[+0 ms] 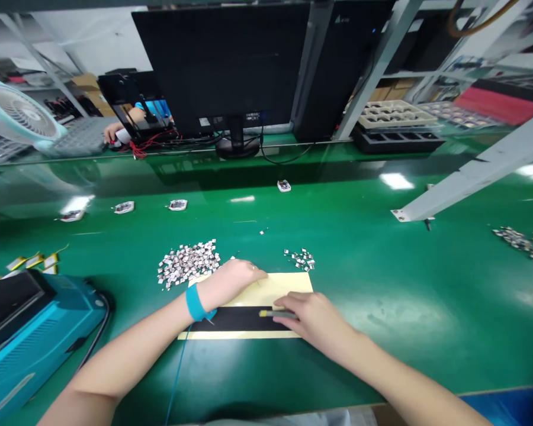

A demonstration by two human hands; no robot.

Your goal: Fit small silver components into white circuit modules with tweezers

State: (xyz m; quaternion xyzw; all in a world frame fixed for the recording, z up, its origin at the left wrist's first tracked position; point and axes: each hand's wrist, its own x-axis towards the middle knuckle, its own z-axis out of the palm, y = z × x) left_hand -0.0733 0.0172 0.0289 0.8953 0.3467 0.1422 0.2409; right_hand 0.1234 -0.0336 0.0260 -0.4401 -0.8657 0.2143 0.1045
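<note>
A yellow sheet with a black strip across it lies on the green bench in front of me. My left hand, with a blue wrist strap, is over the sheet's upper part, its fingertips pinched together; what they hold is too small to make out. My right hand grips a slim tool with a yellow end above the black strip; its exact kind is blurred. Beyond my left hand spreads a pile of small whitish parts. A smaller cluster of similar parts lies past the sheet's upper right.
A blue machine stands at the left, near several yellow battery-like pieces. White-rimmed devices are spaced along the bench. A monitor stands behind, a slanted metal post at right. Another person's hand shows behind the bench.
</note>
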